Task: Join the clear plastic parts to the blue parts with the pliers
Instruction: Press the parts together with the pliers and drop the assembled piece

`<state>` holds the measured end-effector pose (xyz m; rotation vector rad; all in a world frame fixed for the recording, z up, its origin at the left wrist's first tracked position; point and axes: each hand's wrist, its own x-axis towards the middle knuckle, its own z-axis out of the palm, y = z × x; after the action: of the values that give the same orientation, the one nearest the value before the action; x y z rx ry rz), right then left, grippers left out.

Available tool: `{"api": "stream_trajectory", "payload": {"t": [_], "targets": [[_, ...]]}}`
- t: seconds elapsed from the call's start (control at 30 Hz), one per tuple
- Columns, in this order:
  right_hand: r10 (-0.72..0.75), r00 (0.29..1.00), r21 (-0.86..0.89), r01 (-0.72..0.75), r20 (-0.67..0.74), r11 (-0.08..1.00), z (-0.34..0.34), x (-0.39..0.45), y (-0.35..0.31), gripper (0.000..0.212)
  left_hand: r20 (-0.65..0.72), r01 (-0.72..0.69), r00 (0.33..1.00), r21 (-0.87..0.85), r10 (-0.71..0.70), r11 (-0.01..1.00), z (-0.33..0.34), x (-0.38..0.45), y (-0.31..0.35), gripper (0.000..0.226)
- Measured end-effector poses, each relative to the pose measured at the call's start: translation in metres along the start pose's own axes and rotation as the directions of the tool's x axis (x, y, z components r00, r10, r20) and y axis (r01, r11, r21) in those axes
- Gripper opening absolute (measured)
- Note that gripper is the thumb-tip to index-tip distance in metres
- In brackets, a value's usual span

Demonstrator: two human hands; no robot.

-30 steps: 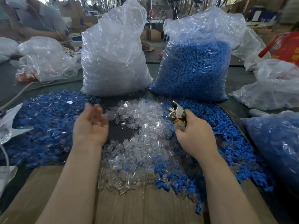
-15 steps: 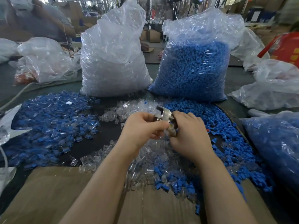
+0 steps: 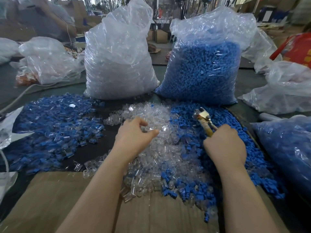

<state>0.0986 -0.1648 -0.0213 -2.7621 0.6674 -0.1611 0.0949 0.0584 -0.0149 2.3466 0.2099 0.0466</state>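
A heap of loose clear plastic parts (image 3: 158,152) lies in the middle of the table. Loose blue parts (image 3: 223,121) are heaped to its right. My left hand (image 3: 134,135) is in the clear heap with fingers curled, pinching a clear part at its fingertips. My right hand (image 3: 225,145) grips the handles of the pliers (image 3: 204,120), whose metal jaws point up and left over the blue heap. A pile of joined blue-and-clear pieces (image 3: 55,125) spreads on the left.
A tall bag of clear parts (image 3: 117,58) and a bag of blue parts (image 3: 203,64) stand behind the heaps. Another blue-filled bag (image 3: 286,152) lies at the right. Cardboard (image 3: 55,199) covers the near edge. A person (image 3: 43,19) sits at the far left.
My hands have parted: the left moved from the plier jaws down-left into the clear heap, and the right carried the pliers to the right over the blue parts.
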Motion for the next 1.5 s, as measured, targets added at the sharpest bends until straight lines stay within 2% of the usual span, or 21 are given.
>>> {"api": "stream_trajectory", "payload": {"t": [0.1,0.2,0.33,0.5,0.67,0.83,0.93,1.03,1.13,1.27,1.3,1.37,1.5], "targets": [[0.103,0.994,-0.004,-0.103,0.027,0.995,0.0,0.002,0.008,0.054,0.12,0.041,0.992,0.007,-0.042,0.999,0.001,-0.001,-0.001,0.058],[0.077,0.995,-0.031,-0.075,0.068,0.997,0.003,0.004,0.01,0.048,0.128,0.012,0.992,-0.025,-0.008,1.0,0.004,-0.002,0.0,0.05],[-0.063,0.994,-0.071,0.069,0.086,0.995,0.006,0.001,0.004,0.016,0.082,-0.007,0.997,-0.137,0.018,0.991,0.003,-0.002,-0.001,0.019],[-0.134,0.985,-0.064,0.141,0.105,0.988,0.006,-0.001,-0.001,0.017,0.013,-0.055,0.998,-0.142,0.057,0.988,0.004,-0.002,-0.002,0.014],[-0.149,0.986,-0.03,0.152,0.073,0.988,0.004,-0.002,-0.002,0.019,-0.042,-0.106,0.994,-0.139,0.101,0.985,0.006,-0.005,0.002,0.016],[-0.191,0.982,0.182,0.19,-0.011,0.965,0.008,0.003,-0.002,0.014,-0.08,-0.122,0.991,-0.145,0.111,0.982,0.009,-0.006,0.006,0.015],[-0.212,0.977,0.388,0.184,0.031,0.903,0.006,0.006,-0.006,0.016,-0.101,-0.103,0.992,-0.239,0.08,0.966,0.009,-0.006,0.007,0.013],[-0.234,0.972,0.628,0.171,0.018,0.759,0.006,0.003,-0.012,0.011,-0.095,-0.082,0.994,-0.398,0.048,0.914,0.007,-0.008,0.01,0.007],[-0.261,0.965,0.763,0.173,-0.006,0.623,0.005,-0.002,-0.018,0.008,-0.04,-0.016,0.999,-0.648,-0.013,0.762,0.002,-0.008,0.013,0.012],[-0.332,0.943,0.837,0.208,-0.034,0.506,0.005,-0.008,-0.026,0.011,0.053,0.048,0.999,-0.812,-0.007,0.581,0.0,-0.008,0.016,0.011],[-0.359,0.933,0.844,0.219,-0.034,0.49,0.005,-0.01,-0.027,0.013,0.053,0.043,0.999,-0.818,-0.001,0.573,0.001,-0.008,0.016,0.017],[-0.403,0.914,0.855,0.235,-0.033,0.463,0.005,-0.014,-0.029,0.016,0.014,0.012,1.0,-0.787,-0.003,0.617,0.003,-0.008,0.016,0.024],[-0.422,0.904,0.861,0.265,-0.066,0.433,0.006,-0.017,-0.033,0.018,-0.067,-0.04,0.998,-0.79,-0.022,0.612,0.005,-0.009,0.019,0.016]]}}
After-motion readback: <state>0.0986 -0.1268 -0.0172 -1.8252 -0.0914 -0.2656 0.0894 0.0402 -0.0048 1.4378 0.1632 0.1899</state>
